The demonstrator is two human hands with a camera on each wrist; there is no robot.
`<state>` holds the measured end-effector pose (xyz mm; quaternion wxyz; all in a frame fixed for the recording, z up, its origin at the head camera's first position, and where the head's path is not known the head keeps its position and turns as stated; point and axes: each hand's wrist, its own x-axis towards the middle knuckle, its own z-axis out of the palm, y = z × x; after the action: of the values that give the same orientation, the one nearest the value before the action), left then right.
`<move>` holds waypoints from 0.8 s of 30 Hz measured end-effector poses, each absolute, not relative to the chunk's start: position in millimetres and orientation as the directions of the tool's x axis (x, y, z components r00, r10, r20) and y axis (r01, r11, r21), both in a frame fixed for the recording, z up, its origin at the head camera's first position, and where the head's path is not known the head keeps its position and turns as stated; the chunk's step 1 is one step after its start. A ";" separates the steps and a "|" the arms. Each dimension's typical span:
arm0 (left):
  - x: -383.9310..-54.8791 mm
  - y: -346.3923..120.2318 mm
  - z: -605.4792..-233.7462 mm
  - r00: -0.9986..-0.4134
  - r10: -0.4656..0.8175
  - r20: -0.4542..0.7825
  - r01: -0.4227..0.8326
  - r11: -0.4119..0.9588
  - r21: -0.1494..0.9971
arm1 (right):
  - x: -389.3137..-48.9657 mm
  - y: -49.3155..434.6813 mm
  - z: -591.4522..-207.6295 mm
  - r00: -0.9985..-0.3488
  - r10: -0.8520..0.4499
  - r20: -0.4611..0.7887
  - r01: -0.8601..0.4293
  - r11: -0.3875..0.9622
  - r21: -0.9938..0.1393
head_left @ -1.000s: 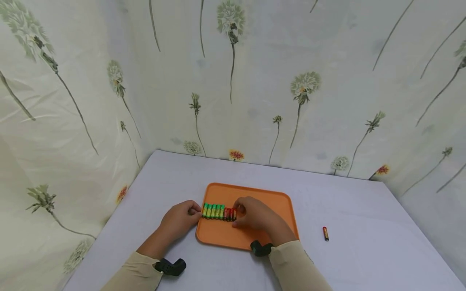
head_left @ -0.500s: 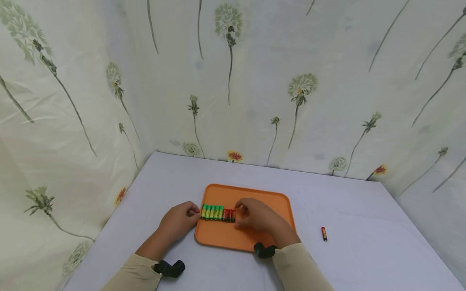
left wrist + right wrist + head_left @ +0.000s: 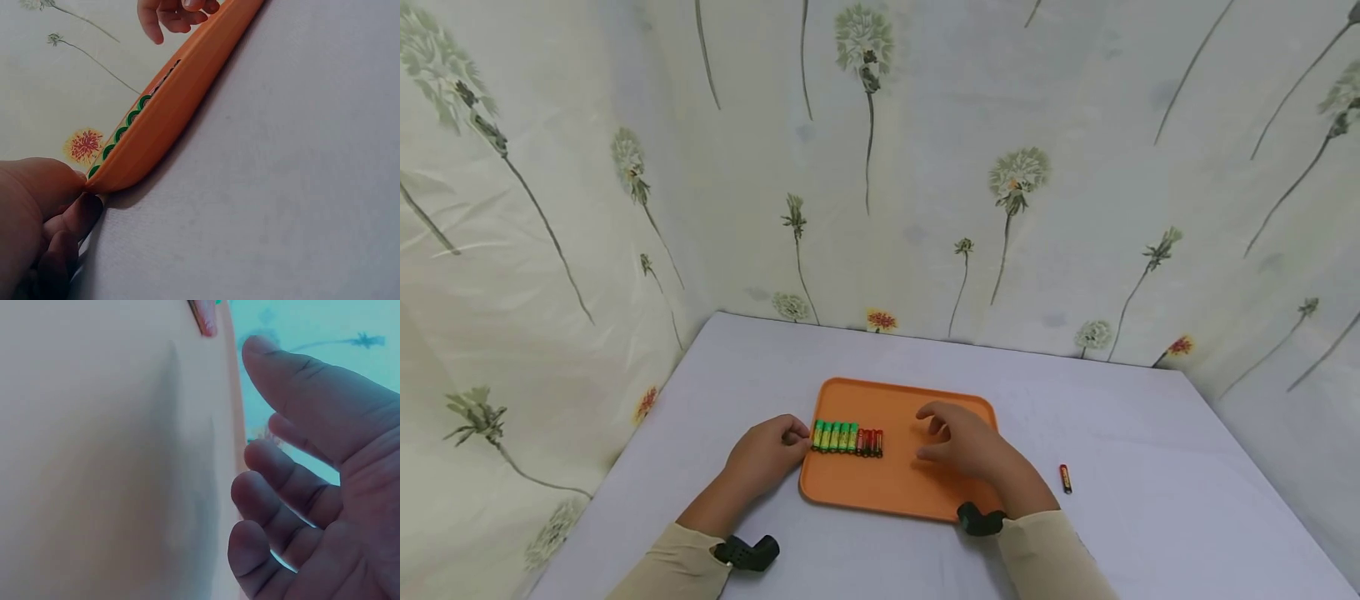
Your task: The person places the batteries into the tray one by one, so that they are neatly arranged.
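A row of several green batteries [image 3: 835, 437] and several red batteries [image 3: 869, 443] lies side by side in the left half of an orange tray [image 3: 880, 492]. My left hand [image 3: 766, 452] is at the tray's left edge; in the left wrist view its thumb and fingers pinch the rim beside the end green battery [image 3: 94, 171]. Over the tray's right half hovers my right hand [image 3: 970, 448], apart from the row. The right wrist view shows that hand's fingers [image 3: 256, 494] loosely bent, with nothing between them and the thumb.
One loose red battery [image 3: 1065, 478] lies on the white tablecloth [image 3: 1135, 467] to the right of the tray. Behind the table hangs a pale curtain [image 3: 925, 167] printed with dandelions. Dark camera mounts sit on both wrists.
My right hand has let go at the right end of the red batteries and moved right, away from the row. The left hand stays at the tray's edge.
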<state>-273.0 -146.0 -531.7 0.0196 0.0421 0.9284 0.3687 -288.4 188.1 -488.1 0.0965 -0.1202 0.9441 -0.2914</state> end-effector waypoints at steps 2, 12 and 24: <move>-272.3 -145.8 -530.6 -0.996 0.093 -0.006 0.063 0.723 0.688 | -287.3 196.0 -488.9 -0.957 -0.266 -0.116 -0.151 0.798 -0.583; -271.7 -144.4 -528.4 -0.995 0.095 -0.013 0.060 0.722 0.689 | -281.7 246.9 -488.0 -0.972 -0.214 -0.098 -0.122 0.814 -0.568; -269.1 -144.3 -527.2 -0.996 0.085 -0.018 0.049 0.723 0.689 | -270.8 301.3 -483.9 -0.987 -0.099 -0.123 -0.018 0.845 -0.535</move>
<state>-269.1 -144.3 -527.2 0.0239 0.0361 0.9278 0.3705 -270.8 301.3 -483.9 0.0731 -0.0306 0.9576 -0.2770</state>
